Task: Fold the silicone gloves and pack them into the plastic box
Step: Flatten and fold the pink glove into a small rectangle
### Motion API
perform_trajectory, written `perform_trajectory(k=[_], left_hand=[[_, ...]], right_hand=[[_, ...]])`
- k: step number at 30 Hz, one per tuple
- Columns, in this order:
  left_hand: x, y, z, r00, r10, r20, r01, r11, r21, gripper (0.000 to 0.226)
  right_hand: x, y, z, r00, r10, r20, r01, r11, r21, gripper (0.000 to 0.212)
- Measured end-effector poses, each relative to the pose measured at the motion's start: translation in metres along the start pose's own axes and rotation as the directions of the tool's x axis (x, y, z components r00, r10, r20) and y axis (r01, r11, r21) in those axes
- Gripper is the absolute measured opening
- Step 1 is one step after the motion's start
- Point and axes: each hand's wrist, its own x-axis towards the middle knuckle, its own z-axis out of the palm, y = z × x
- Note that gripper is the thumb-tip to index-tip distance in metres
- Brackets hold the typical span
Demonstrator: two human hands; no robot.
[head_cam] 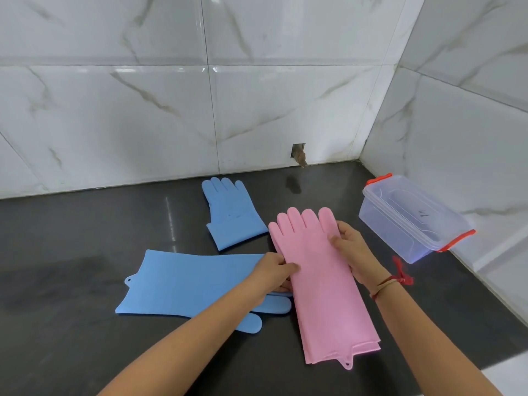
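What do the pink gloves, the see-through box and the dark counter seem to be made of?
Pink gloves: probably silicone or soft rubber, matte with a fine grainy texture.
See-through box: rigid clear plastic, glossy, with orange clips; you can see through its walls.
Dark counter: looks like polished stone, maybe granite, since it mirrors a streak of light; a laminate cannot be ruled out.
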Motion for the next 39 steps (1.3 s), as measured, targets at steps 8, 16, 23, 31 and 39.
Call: perform_trajectory(k=[8,16,23,31,39], left_hand=[[-0.004,-0.018,-0.009,0.983,0.158,-0.089,-0.129,0.954,0.269,0.033],[-0.018,-0.036,-0.042,0.934,0.301,-0.193,-0.146,0.814,0.562,0.024],[-0.006,-0.021,-0.041,0.876,0.436,-0.207,-0.203,0.721,0.662,0.018],[0.05,0.007,-0.019,0.831,0.511,-0.22,-0.255,0.7,0.667,0.024],[0.057,-0.007,-0.018,0.758,0.597,-0.263,-0.334,0.702,0.629,0.015]], right_hand=[[0.007,0.024,0.014,0.973,0.05,-0.226,-0.098,0.974,-0.202,0.015],[0.003,0.023,0.026,0.951,0.059,-0.304,-0.147,0.95,-0.276,0.032],[0.0,0.019,0.013,0.975,0.083,-0.204,-0.193,0.771,-0.607,0.012],[-0.008,0.014,0.001,0.945,0.316,-0.084,-0.323,0.865,-0.384,0.025],[-0.007,0.01,0.018,0.977,0.175,-0.118,-0.199,0.57,-0.797,0.037]])
